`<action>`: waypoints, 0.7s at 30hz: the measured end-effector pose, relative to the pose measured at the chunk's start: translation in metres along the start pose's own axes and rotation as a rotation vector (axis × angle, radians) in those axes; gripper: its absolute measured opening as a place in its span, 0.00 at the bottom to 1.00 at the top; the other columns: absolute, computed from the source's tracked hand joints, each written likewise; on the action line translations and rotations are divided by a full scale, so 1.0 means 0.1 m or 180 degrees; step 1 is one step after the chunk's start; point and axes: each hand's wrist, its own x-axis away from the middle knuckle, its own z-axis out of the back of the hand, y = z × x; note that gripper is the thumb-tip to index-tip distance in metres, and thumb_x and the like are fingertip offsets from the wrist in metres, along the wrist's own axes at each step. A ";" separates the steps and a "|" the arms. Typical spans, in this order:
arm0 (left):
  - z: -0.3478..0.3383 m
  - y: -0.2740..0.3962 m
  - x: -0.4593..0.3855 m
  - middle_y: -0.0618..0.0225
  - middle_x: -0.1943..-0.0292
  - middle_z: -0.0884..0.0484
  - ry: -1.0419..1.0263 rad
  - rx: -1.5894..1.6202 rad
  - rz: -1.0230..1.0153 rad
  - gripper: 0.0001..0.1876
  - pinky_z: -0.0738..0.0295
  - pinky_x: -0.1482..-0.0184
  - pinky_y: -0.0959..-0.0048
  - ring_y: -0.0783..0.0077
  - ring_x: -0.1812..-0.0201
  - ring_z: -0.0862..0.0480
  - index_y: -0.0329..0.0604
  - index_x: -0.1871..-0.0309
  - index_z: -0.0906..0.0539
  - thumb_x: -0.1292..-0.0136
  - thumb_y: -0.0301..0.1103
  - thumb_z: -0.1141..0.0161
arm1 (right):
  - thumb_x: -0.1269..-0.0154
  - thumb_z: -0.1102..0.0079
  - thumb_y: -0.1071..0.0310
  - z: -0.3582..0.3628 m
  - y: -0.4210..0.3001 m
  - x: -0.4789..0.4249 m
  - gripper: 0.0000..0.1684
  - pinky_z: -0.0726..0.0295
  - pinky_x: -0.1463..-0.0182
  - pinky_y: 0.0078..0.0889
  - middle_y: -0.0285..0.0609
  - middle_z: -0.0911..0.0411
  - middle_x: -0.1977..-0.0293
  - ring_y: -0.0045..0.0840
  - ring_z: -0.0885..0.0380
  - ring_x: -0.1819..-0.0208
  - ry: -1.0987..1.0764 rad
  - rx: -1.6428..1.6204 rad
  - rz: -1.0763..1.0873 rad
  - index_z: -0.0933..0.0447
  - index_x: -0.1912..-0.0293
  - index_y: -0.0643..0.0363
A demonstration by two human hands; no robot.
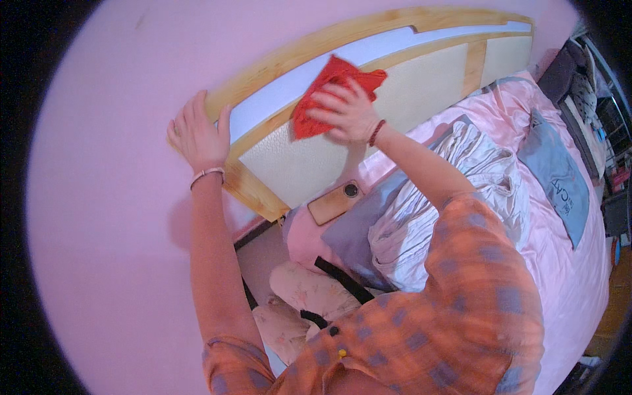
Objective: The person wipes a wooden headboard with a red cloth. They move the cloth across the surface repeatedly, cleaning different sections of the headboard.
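Note:
My left hand grips the near upper corner of a bed headboard, with its thumb on the front and its fingers over the outer edge. The headboard has a curved light-wood top rail above a pale strip and a cream textured panel. A red cloth lies under my right hand, pressed against the front of the headboard. The fingers are spread over the cloth and slightly blurred. Part of the cloth bunches up past the fingertips.
Below the headboard, a gold-coloured smartphone lies on the bed. Crumpled striped fabric and a blue-grey fabric piece bearing writing rest on the pink satin sheet. A pink wall runs along the left. Clothes and a metal rack stand far right.

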 end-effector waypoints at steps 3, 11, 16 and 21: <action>0.00 0.03 -0.01 0.64 0.38 0.24 -0.0046 -0.0077 0.0067 0.30 0.51 0.29 0.50 0.61 0.34 0.30 0.56 0.33 0.28 0.35 0.58 0.43 | 0.48 0.39 0.53 -0.08 0.18 0.35 0.36 0.45 0.31 0.64 0.35 0.35 0.32 0.36 0.39 0.31 0.0272 0.0132 -0.0877 0.29 0.36 0.32; -0.08 0.07 -0.02 0.68 0.39 0.23 0.0063 -0.0144 0.0070 0.30 0.50 0.30 0.50 0.64 0.35 0.29 0.56 0.35 0.26 0.36 0.59 0.42 | 0.40 0.46 0.57 -0.64 0.21 1.33 0.37 0.40 0.30 0.54 0.60 0.36 0.35 0.53 0.38 0.34 0.1473 0.0203 -0.4055 0.36 0.35 0.66; -0.06 0.02 -0.01 0.69 0.40 0.22 0.0095 -0.0245 0.0033 0.30 0.46 0.32 0.50 0.63 0.36 0.28 0.56 0.35 0.25 0.36 0.59 0.41 | 0.42 0.47 0.60 -0.76 -0.50 0.67 0.40 0.41 0.32 0.59 0.69 0.35 0.40 0.60 0.36 0.39 0.1590 -0.0425 -0.5245 0.40 0.33 0.69; -0.02 0.08 -0.03 0.64 0.39 0.22 0.0071 -0.0171 0.0087 0.31 0.43 0.34 0.49 0.61 0.37 0.27 0.53 0.36 0.25 0.37 0.60 0.42 | 0.38 0.50 0.66 -0.81 -1.82 -0.01 0.37 0.51 0.26 0.53 0.69 0.41 0.34 0.59 0.45 0.31 0.0906 -0.1114 -0.4503 0.42 0.33 0.75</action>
